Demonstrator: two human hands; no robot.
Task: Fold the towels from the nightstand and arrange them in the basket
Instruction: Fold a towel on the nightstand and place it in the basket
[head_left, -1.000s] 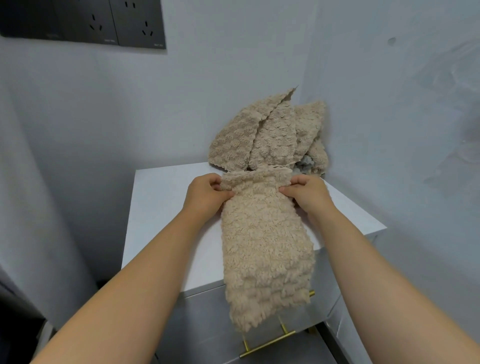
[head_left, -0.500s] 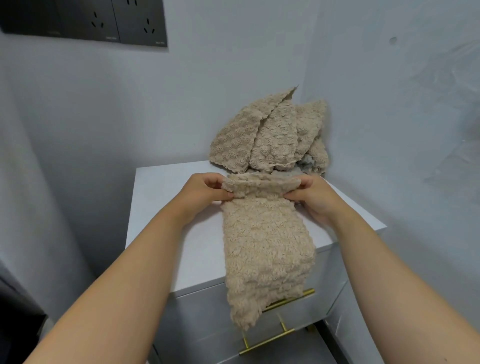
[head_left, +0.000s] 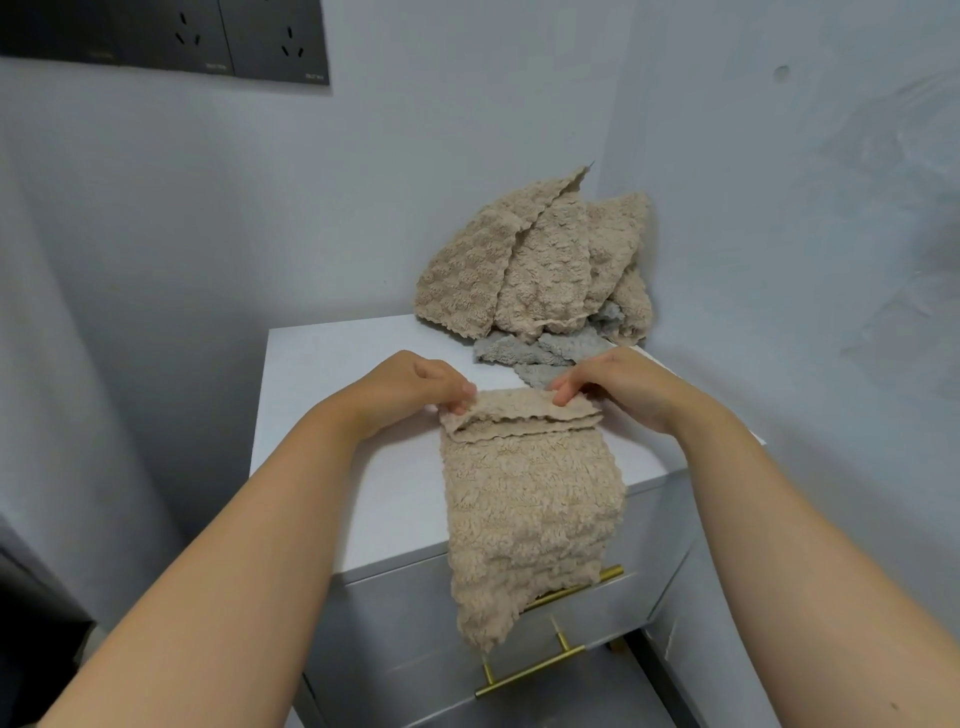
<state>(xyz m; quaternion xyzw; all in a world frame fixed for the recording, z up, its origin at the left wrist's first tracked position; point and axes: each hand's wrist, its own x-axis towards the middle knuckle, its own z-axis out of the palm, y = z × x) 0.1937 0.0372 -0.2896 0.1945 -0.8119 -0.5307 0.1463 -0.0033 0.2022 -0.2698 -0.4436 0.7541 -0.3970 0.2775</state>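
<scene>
Filling the space beneath both hands, the white nightstand (head_left: 322, 415) carries all the work that shows. Beyond the hands, pushed into the wall corner, a heap of beige towels (head_left: 524, 265) leans unfolded, and a grey towel (head_left: 524, 353) lies crumpled at its foot, just past the fingertips. Between the hands lies the beige towel (head_left: 530, 499) being folded. Its far end is turned back toward the person in a short flap, and its near end spills over the front edge of the nightstand and hangs before the drawer fronts. The left hand (head_left: 410, 389) pinches the flap's left corner between thumb and curled fingers, and the right hand (head_left: 628, 387) pinches the right corner the same way, so the towel's doubled edge runs straight from one hand to the other. Below the wrists a brass drawer handle (head_left: 530, 673) shows under the hanging end. The task looks to be in its early part. This towel has only a first short fold, the corner heap and the grey towel are untouched, and no folded towel is to be seen. The basket is not in view, so nothing can be said of what it holds. Finishing this fold, folding the rest and arranging them all are left to do.
</scene>
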